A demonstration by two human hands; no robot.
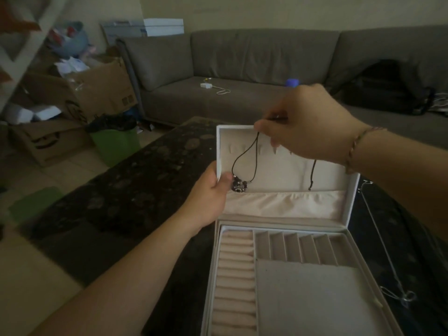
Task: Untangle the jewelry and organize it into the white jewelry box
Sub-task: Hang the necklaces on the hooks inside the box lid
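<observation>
Right hand [308, 124] pinches black cord necklace [244, 158] | left hand [208, 190] grips box lid [349, 190] | limp, light, tangle-prone: hold near pendant.

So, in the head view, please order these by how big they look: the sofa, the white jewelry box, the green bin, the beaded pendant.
1. sofa
2. white jewelry box, though nearness to the camera inflates it
3. green bin
4. beaded pendant
</observation>
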